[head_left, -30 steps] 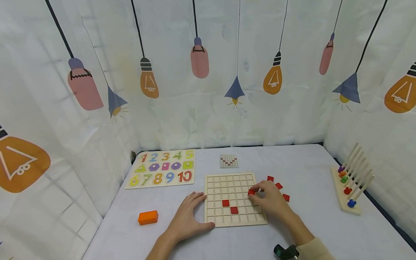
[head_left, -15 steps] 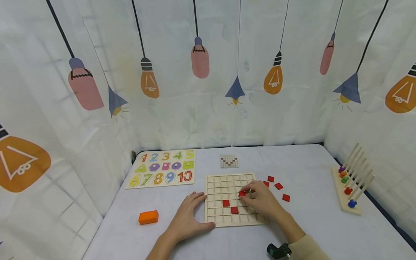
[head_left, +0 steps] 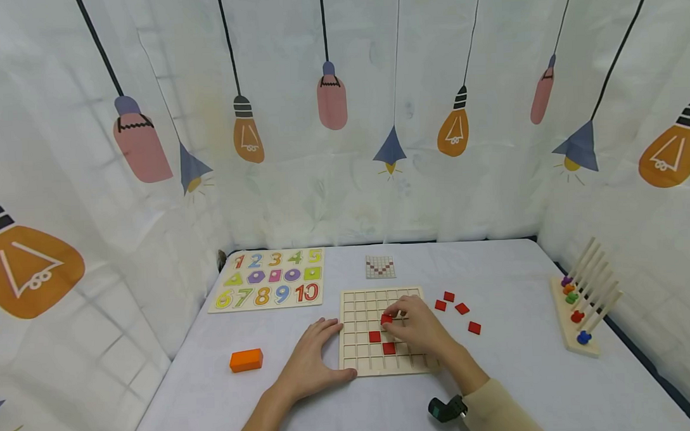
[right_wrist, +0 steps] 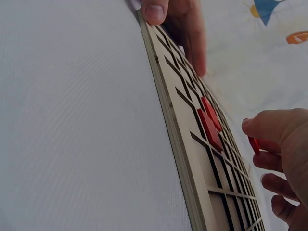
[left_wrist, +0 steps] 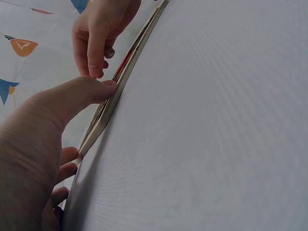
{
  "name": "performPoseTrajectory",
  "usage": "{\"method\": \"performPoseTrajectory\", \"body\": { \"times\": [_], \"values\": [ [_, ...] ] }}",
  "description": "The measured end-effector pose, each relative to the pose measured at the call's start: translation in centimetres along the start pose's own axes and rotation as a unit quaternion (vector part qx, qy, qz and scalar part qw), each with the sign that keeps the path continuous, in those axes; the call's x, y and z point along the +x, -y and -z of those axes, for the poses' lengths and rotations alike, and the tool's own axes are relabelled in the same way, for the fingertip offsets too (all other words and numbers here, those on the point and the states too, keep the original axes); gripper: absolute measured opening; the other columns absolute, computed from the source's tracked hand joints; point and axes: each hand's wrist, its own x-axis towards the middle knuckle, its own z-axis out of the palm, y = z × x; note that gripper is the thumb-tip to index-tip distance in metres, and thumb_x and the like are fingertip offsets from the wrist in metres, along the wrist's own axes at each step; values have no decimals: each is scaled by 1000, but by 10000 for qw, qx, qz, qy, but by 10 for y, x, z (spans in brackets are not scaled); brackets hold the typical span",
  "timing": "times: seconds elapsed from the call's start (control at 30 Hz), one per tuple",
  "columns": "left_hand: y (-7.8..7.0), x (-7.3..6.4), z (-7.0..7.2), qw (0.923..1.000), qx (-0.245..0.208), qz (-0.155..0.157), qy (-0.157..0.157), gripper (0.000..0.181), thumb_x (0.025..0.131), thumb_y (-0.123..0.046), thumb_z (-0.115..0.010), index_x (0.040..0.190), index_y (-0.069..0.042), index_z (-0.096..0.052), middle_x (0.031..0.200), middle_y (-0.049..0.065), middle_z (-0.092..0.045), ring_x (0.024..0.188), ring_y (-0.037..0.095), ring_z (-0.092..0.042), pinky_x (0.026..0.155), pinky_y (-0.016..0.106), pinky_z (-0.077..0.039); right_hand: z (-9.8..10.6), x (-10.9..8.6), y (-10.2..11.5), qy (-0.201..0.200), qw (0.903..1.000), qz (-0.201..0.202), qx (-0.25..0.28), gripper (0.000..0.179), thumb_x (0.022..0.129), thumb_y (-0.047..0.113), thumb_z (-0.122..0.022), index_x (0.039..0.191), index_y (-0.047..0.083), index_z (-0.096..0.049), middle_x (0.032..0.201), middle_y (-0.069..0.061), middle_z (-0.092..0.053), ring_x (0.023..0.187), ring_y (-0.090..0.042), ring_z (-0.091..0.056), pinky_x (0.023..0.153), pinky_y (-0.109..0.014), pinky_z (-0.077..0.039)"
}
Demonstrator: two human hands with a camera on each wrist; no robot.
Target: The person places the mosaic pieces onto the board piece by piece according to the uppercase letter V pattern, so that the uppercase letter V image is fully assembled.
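A wooden grid board [head_left: 358, 361] lies flat on the table in front of the person. Two red square tiles, one [head_left: 374, 337] in a cell and another [head_left: 389, 348] diagonally beside it, sit in the grid. My left hand [head_left: 311, 359] rests along the board's left side, thumb on the near-left corner and fingers spread loosely at the edge. Over the middle of the board, my right hand [head_left: 415, 324] pinches a third red tile [head_left: 386, 319] between thumb and fingertips. In the right wrist view this held tile [right_wrist: 253, 144] shows tilted, above the grid.
Several loose red tiles [head_left: 462, 308] lie right of the board. Behind it is a small pattern card [head_left: 380, 267]. A number-and-shape board [head_left: 265, 280] and an orange block [head_left: 245, 360] are at left; a peg stand [head_left: 573, 315] with coloured pieces stands at right.
My right hand has carried the pinched red tile leftward from the board's right edge to over its middle. The left hand has stayed at the board's left side.
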Motion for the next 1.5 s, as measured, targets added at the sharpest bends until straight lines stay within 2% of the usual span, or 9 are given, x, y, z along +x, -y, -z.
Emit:
{"method": "performPoseTrajectory", "body": {
  "times": [0.37,0.8,0.97,1.2,1.5],
  "values": [
    [1,1,-1,10000,-1,-64,42,107,71,-76,-91,161,-27,-60,171,-6,-52,167,32,-36,135,66,-34,-15,8,16,300,9995,64,-8,18,98,30,-86,116,25,-85,109,13,-73,109,-12,-59,91,-31,-59],
    [3,1,-2,10000,36,-50,33,105,72,-77,-90,161,-28,-59,171,-7,-52,167,32,-36,134,66,-35,-24,14,33,355,9991,188,-121,19,98,32,-86,114,23,-85,109,11,-74,105,-12,-57,88,-31,-56],
    [4,0,-2,10000,31,-39,47,106,73,-78,-90,161,-28,-59,172,-7,-51,167,32,-36,134,66,-35,-28,19,35,413,9984,328,-191,19,98,32,-87,114,22,-85,109,11,-74,106,-15,-59,87,-30,-55],
    [3,-1,-1,10000,32,-19,57,106,73,-78,-89,161,-28,-59,172,-7,-51,168,33,-36,134,67,-34,-33,23,36,500,9981,262,-259,21,97,32,-86,116,23,-85,113,12,-73,105,-12,-56,89,-31,-56],
    [3,0,0,10000,40,-68,20,107,72,-77,-91,161,-27,-59,171,-6,-52,168,33,-36,135,65,-34,-36,24,33,498,9977,367,-277,19,96,29,-87,113,20,-85,111,10,-73,103,-12,-55,90,-32,-55]
  ]
}}
